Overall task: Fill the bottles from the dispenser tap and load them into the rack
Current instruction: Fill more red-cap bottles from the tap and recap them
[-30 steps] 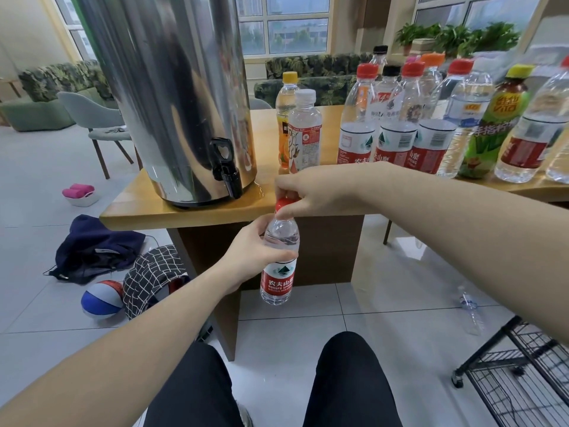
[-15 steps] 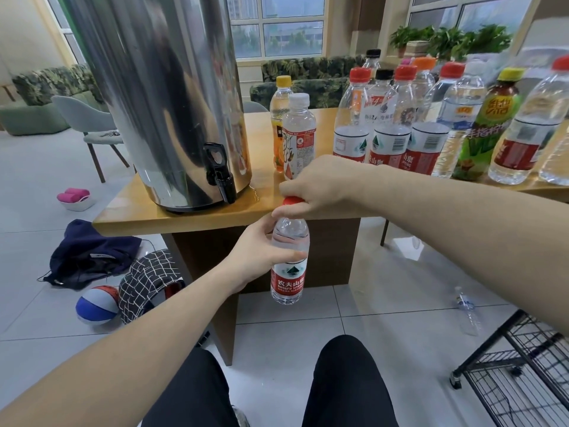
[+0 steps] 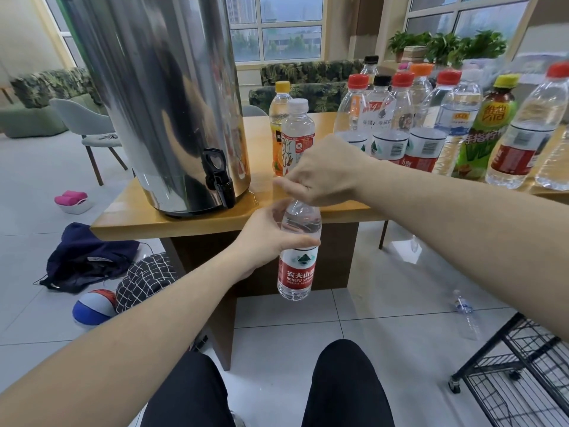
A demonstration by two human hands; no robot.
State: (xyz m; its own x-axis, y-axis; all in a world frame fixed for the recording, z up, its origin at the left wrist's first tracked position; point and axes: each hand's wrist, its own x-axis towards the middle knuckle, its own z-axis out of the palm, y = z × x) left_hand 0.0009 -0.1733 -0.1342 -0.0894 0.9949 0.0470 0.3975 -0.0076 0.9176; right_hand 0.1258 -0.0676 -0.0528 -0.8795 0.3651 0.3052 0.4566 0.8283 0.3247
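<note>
Bottle (image 3: 298,251) hangs upright at frame centre, below the table edge, gripped at its shoulder by the left hand (image 3: 267,238); the right hand (image 3: 320,174) pinches its cap (hidden). Hold the body firm and twist squarely.

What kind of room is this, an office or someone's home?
Probably an office lounge or break room: a steel drinks dispenser stands on a wooden table, patterned sofas sit under large windows, and the floor is tiled.
</note>
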